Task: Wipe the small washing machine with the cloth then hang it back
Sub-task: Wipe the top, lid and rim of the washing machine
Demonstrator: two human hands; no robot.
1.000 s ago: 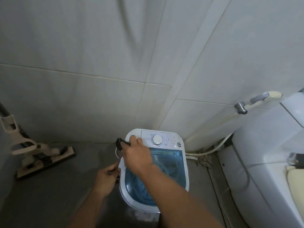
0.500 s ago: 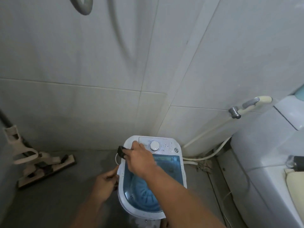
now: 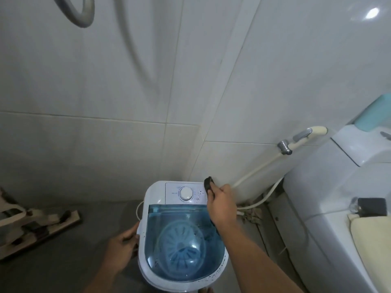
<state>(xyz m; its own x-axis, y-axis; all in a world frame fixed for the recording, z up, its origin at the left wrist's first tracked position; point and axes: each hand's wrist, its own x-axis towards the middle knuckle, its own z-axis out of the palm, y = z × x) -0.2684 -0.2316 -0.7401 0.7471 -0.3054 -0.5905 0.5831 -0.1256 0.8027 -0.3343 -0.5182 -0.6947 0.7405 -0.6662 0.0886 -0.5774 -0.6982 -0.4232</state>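
Right hand (image 3: 222, 205) clutches the dark cloth (image 3: 208, 183) at the small washing machine (image 3: 182, 235)'s far-right corner, unwiped panel to its left; left hand (image 3: 122, 248) grips the near-left rim.

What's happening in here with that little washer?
A person is wiping a small washing machine that stands on the bathroom floor. Their right hand holds a dark cloth at the back right corner of the white control panel, beside the dial. Their left hand grips the machine's left side. The blue see-through lid is closed. The cloth has not yet been hung back.
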